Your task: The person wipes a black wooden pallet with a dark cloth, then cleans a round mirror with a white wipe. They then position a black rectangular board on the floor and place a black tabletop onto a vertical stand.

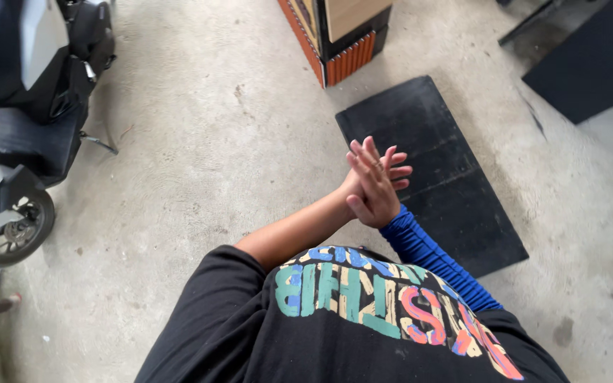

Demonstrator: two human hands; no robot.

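- Two hands, pressed palm to palm at frame centre, above the concrete floor [200, 142]; nothing held between them as far as can be seen.
- Left hand [372, 190] in front, bare forearm running down to 7 o'clock; fingers [365, 159] straight, close together, flat against the other hand.
- Right hand [396, 173] mostly hidden behind the left; only fingertips show, poking out at 2 o'clock. Fingers straight, not curled. Blue ribbed sleeve [427, 255] covers that arm, going down to 5 o'clock.
- One black rubber mat [455, 206] on the floor, directly under/behind the hands, at 3 o'clock; near corner cut by sleeve.
- One orange-and-black box [345, 42] at 12 o'clock, top cut off by frame.
- Scooter [15, 106] at 9–10 o'clock, only partly in frame; one wheel [19, 230] visible.
- Dark panel [590, 64] at 2 o'clock, cut off, kind unclear.
- Black shirt [250, 333] w/ coloured lettering fills the bottom; person's lower body hidden.
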